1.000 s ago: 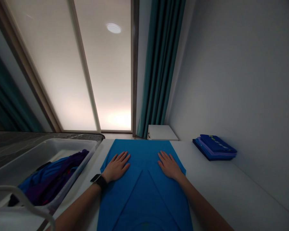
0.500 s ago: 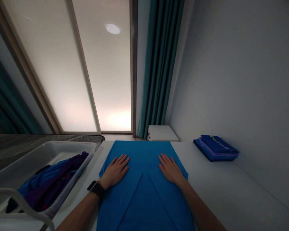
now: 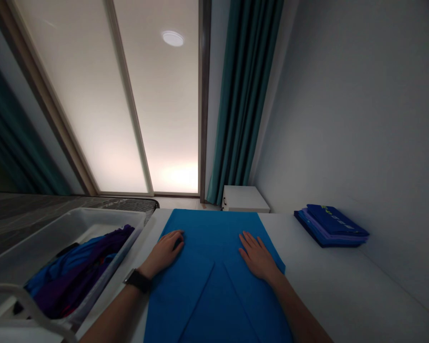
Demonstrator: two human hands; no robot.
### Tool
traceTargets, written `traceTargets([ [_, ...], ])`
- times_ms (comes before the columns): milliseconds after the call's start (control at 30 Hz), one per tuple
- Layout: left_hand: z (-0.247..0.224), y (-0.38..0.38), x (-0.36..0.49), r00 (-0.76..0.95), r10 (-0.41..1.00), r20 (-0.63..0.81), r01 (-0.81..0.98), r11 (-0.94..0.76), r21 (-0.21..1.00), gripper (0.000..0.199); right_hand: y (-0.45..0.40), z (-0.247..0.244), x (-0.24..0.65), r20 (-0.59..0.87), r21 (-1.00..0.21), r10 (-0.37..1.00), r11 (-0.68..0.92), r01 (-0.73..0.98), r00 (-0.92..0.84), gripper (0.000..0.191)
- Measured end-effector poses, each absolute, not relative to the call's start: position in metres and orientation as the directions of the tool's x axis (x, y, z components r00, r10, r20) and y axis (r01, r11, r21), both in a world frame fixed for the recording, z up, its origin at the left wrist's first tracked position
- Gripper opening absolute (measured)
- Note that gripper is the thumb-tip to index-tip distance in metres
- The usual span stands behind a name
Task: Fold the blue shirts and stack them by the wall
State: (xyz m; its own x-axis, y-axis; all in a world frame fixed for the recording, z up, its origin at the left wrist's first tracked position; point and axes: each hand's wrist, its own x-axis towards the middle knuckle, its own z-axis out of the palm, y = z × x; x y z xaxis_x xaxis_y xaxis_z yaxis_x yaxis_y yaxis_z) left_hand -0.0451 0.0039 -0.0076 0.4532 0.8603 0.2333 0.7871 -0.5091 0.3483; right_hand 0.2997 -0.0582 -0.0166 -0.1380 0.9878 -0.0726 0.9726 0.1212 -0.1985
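A bright blue garment (image 3: 207, 295) lies spread on the white table, with two slanting folded edges that come close together near its middle. On its left side rests my left hand (image 3: 167, 251), a dark watch at the wrist; the fingers are slightly bent and the thumb stands apart from them. My right hand (image 3: 258, 257) lies flat on the right side of the cloth, fingers stretched out and pointing away from me. No cloth shows pinched in either hand. The near end of the garment runs out of the bottom of the view.
A clear plastic bin (image 3: 110, 213) at left holds crumpled blue and purple clothes (image 3: 82, 271). A pale curved bar (image 3: 28, 300) crosses its near corner. Folded blue and lilac clothes (image 3: 334, 227) are stacked on the white table (image 3: 318, 290) by the right wall. A white cabinet (image 3: 245, 197) stands beyond.
My left hand has drawn slightly left toward the garment's edge, and its fingers have bent from flat. My right hand stays flat on the cloth. The view has shifted a little.
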Motion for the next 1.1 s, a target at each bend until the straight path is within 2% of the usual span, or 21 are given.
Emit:
traceTargets([
  [333, -0.014, -0.002, -0.044, 0.441, 0.866, 0.235, 0.79, -0.499, 0.356, 0.022, -0.062, -0.022, 0.303, -0.067, -0.2, 0.989, 0.117, 0.973, -0.133, 0.07],
  [800, -0.004, -0.007, -0.037, 0.442, 0.874, 0.2, 0.838, -0.482, 0.256, 0.029, -0.059, -0.015, 0.3, -0.061, -0.21, 0.992, 0.092, 0.973, -0.107, 0.065],
  [1100, -0.009, -0.005, -0.041, 0.45, 0.864, 0.225, 0.815, -0.501, 0.292, 0.034, -0.068, -0.011, 0.284, 0.05, -0.334, 0.96, 0.276, 0.901, -0.276, 0.059],
])
